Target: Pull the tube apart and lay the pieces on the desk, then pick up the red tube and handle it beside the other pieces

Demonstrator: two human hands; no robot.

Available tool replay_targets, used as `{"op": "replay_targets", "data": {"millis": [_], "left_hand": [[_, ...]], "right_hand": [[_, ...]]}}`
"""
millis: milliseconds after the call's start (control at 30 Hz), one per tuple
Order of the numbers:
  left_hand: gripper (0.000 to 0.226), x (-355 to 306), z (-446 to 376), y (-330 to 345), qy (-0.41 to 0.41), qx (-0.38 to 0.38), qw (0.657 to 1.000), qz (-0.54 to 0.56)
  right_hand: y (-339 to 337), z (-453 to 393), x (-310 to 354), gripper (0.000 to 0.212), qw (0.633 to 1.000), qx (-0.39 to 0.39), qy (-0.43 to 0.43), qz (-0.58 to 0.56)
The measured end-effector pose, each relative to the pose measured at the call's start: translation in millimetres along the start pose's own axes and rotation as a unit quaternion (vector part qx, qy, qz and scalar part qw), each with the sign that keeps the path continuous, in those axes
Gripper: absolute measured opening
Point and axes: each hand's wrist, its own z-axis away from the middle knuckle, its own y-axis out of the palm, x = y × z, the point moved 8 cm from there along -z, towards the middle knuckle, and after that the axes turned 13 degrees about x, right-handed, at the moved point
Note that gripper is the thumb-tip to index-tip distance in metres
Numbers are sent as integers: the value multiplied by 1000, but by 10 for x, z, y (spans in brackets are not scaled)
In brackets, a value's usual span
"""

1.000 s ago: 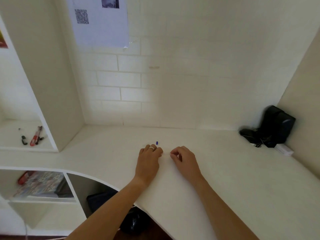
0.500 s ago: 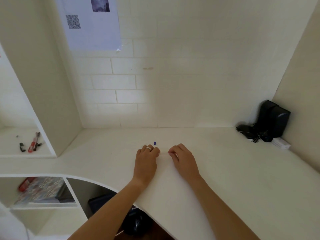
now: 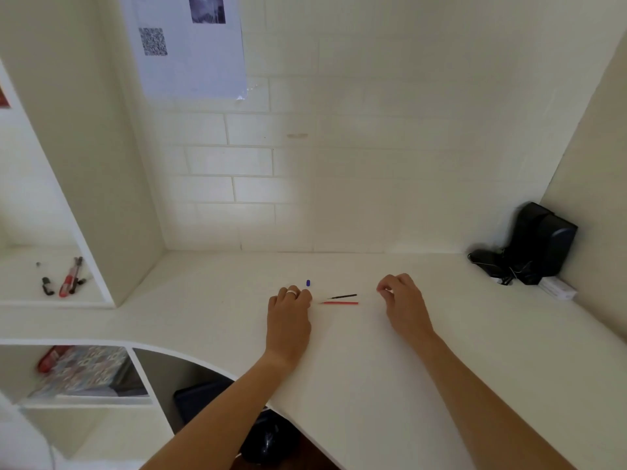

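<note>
On desk (image 3: 373,368), red (image 3: 339,303) and black refills (image 3: 344,296) between hands; left hand (image 3: 288,317) at 9 o'clock pinches their ends, right hand (image 3: 405,305) at 3 curled, seemingly empty.

I see open desk (image 3: 373,385) near and right; far right, a black speaker (image 3: 539,244) blocks the corner.

Red refill (image 3: 339,303), black refill (image 3: 343,296), side by side

White desk (image 3: 373,385), white brick-patterned wall (image 3: 254,164). A thin red refill (image 3: 340,303) lies there, a black refill (image 3: 344,296) just beyond it, a tiny blue cap (image 3: 308,283) far-left of them. Silver ring (image 3: 292,293) on the left hand (image 3: 288,317). Far right, a black speaker (image 3: 539,244). Left shelf: a red pen (image 3: 68,279). Below, a multicoloured patterned box (image 3: 84,369).
</note>
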Motion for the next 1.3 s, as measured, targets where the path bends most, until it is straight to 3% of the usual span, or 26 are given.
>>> {"op": "replay_targets", "data": {"millis": [200, 700, 1167, 1300], "left_hand": [[34, 15, -16, 44, -10, 23, 1000, -13], [34, -6, -59, 106, -2, 43, 999, -16], [33, -4, -64, 83, -3, 32, 999, -15], [33, -11, -59, 72, -2, 32, 999, -13]], "right_hand": [[-123, -25, -294, 13, 996, -36, 76, -20], [464, -326, 158, 11, 989, -13, 147, -3], [482, -292, 182, 15, 992, -14, 123, 3], [471, -180, 340, 14, 998, -24, 49, 20]]}}
